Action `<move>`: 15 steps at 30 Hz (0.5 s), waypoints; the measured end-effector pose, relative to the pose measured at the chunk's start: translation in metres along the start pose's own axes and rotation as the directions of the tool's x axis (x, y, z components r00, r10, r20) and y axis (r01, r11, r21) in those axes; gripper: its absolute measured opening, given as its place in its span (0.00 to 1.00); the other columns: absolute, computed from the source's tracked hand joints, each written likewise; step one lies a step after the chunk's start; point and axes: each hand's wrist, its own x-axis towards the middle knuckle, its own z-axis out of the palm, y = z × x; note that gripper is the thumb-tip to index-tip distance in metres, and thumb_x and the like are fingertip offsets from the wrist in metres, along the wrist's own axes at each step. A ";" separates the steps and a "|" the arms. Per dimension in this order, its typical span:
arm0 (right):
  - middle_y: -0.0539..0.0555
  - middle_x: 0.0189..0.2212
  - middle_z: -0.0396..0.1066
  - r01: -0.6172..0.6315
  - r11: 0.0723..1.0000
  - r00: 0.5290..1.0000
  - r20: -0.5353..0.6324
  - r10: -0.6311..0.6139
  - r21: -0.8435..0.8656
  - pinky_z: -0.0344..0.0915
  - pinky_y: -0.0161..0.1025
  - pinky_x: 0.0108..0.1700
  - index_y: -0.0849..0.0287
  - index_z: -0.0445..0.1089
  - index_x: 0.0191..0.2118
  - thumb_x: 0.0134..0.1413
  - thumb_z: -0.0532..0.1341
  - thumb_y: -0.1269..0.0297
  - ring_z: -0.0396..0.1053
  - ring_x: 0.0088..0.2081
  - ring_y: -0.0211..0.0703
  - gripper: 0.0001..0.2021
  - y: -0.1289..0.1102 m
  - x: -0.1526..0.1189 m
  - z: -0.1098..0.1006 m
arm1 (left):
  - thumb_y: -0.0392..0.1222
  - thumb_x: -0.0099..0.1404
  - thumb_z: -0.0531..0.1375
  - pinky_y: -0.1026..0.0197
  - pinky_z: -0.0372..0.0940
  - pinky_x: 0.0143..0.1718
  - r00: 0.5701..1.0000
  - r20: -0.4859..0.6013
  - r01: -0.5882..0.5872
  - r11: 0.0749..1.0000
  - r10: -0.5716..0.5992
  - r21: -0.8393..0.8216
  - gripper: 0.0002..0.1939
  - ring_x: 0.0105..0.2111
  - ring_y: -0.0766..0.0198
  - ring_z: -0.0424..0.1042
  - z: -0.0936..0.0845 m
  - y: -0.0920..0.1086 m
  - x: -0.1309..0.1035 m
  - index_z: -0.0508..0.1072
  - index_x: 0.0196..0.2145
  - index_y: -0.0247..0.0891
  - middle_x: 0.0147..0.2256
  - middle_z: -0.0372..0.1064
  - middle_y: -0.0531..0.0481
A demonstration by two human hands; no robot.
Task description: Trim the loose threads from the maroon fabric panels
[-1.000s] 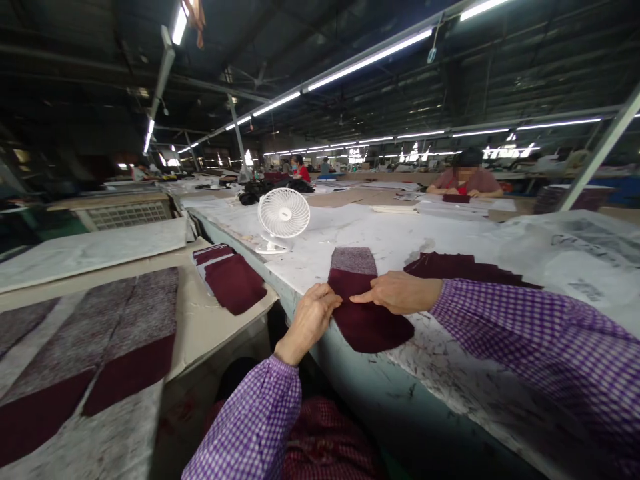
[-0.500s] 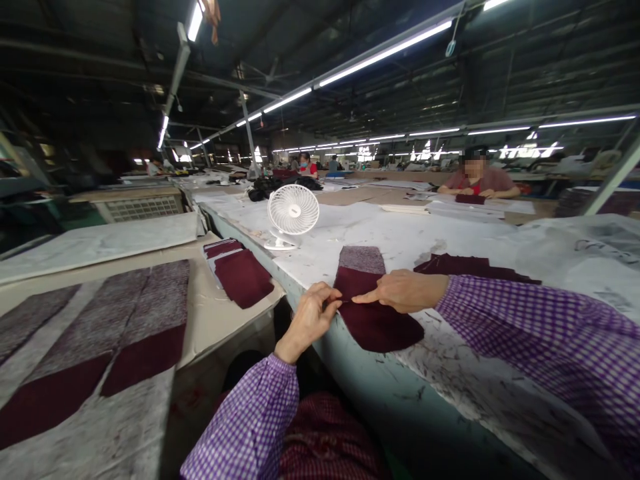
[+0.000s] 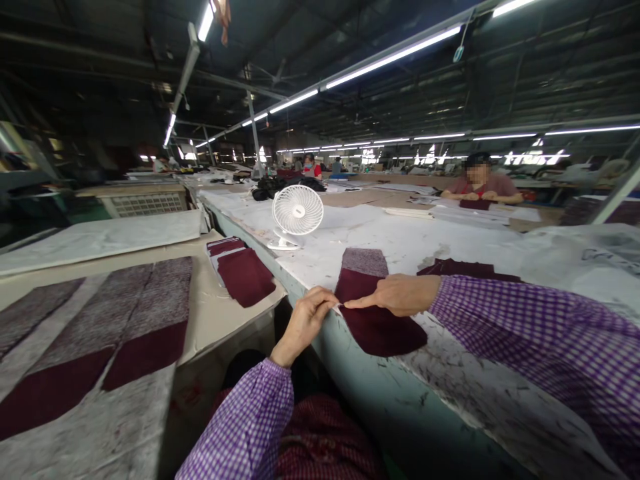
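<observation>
A maroon fabric panel (image 3: pixel 385 331) with a mottled grey-purple strip at its far end lies at the edge of the white-topped table. My left hand (image 3: pixel 306 323) is closed in a pinch at the panel's left edge. What its fingertips hold is too small to make out; a pale bit shows beside them. The index finger of my right hand (image 3: pixel 407 295) is stretched out and presses on the panel near that same edge, its other fingers curled. Both fingertips almost meet. Part of the panel is hidden under my right hand.
A white clip fan (image 3: pixel 299 211) stands beyond the panel. Behind my right forearm lie more maroon pieces (image 3: pixel 467 269). On the lower left table are a maroon stack (image 3: pixel 245 277) and two-toned panels (image 3: pixel 150 353). A co-worker (image 3: pixel 480 183) sits across the table.
My right index fingertip has slid left along the panel to its edge, closer to my left fingertips. My left hand has shifted slightly left and stays pinched. The view has turned a little.
</observation>
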 end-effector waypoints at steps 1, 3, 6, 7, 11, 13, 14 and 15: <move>0.46 0.15 0.49 0.002 1.000 1.000 0.000 -0.002 0.009 0.44 0.34 0.23 0.48 0.52 0.63 0.46 0.50 0.85 0.44 0.18 0.34 0.38 0.000 0.001 0.000 | 0.38 0.66 0.52 0.60 0.62 0.41 1.000 -0.010 0.016 1.000 -0.016 -0.015 0.10 0.38 0.63 0.68 -0.001 0.000 0.000 0.74 0.36 0.38 0.35 0.69 0.48; 0.45 0.15 0.47 0.008 1.000 1.000 0.003 -0.008 0.021 0.44 0.34 0.23 0.46 0.51 0.63 0.45 0.50 0.85 0.43 0.17 0.34 0.40 0.000 0.003 0.000 | 0.36 0.67 0.51 0.60 0.62 0.41 0.999 -0.023 0.031 0.999 -0.032 -0.011 0.11 0.38 0.63 0.68 -0.001 0.001 0.000 0.73 0.38 0.38 0.35 0.69 0.48; 0.46 0.16 0.53 0.015 1.000 1.000 -0.016 -0.015 -0.022 0.44 0.34 0.23 0.45 0.49 0.63 0.46 0.50 0.84 0.43 0.17 0.34 0.40 -0.003 0.005 0.003 | 0.35 0.67 0.50 0.60 0.62 0.42 0.999 -0.025 0.047 0.998 -0.047 0.036 0.12 0.38 0.62 0.68 0.000 0.001 0.001 0.73 0.41 0.38 0.36 0.69 0.48; 0.47 0.17 0.56 0.014 0.999 0.999 -0.028 -0.016 -0.051 0.44 0.35 0.23 0.44 0.49 0.64 0.47 0.49 0.84 0.44 0.17 0.34 0.39 -0.004 0.006 0.005 | 0.35 0.67 0.50 0.60 0.63 0.42 0.999 -0.024 0.048 0.997 -0.047 0.056 0.13 0.38 0.62 0.68 0.001 0.001 0.002 0.73 0.41 0.38 0.36 0.69 0.48; 0.52 0.22 0.66 -0.022 0.989 0.987 -0.162 -0.001 -0.143 0.42 0.36 0.24 0.44 0.48 0.64 0.53 0.47 0.81 0.57 0.20 0.38 0.35 -0.006 0.005 0.017 | 0.35 0.68 0.48 0.57 0.63 0.43 1.000 0.001 -0.001 0.988 0.001 0.156 0.16 0.39 0.61 0.67 0.004 0.007 0.004 0.70 0.48 0.39 0.36 0.68 0.47; 0.53 0.22 0.69 -0.058 0.987 0.975 -0.219 0.024 -0.148 0.41 0.37 0.24 0.44 0.48 0.63 0.55 0.47 0.79 0.61 0.22 0.39 0.32 -0.008 0.002 0.023 | 0.35 0.68 0.46 0.56 0.63 0.45 0.998 0.035 -0.059 0.973 0.052 0.223 0.17 0.40 0.60 0.67 0.005 0.012 0.000 0.68 0.51 0.40 0.37 0.68 0.46; 0.53 0.23 0.70 -0.069 0.988 0.972 -0.231 0.036 -0.138 0.41 0.37 0.23 0.44 0.49 0.63 0.57 0.47 0.77 0.63 0.22 0.40 0.31 -0.010 0.000 0.024 | 0.35 0.68 0.46 0.55 0.64 0.45 0.995 0.057 -0.090 0.962 0.078 0.258 0.18 0.41 0.60 0.66 0.006 0.015 -0.003 0.67 0.52 0.40 0.38 0.68 0.45; 0.53 0.23 0.71 -0.078 0.989 0.971 -0.233 0.047 -0.125 0.41 0.36 0.23 0.43 0.49 0.63 0.58 0.48 0.76 0.64 0.23 0.40 0.30 -0.011 -0.002 0.025 | 0.34 0.68 0.45 0.55 0.64 0.45 0.992 0.075 -0.115 0.951 0.098 0.287 0.19 0.42 0.59 0.66 0.008 0.016 -0.006 0.67 0.53 0.41 0.40 0.68 0.45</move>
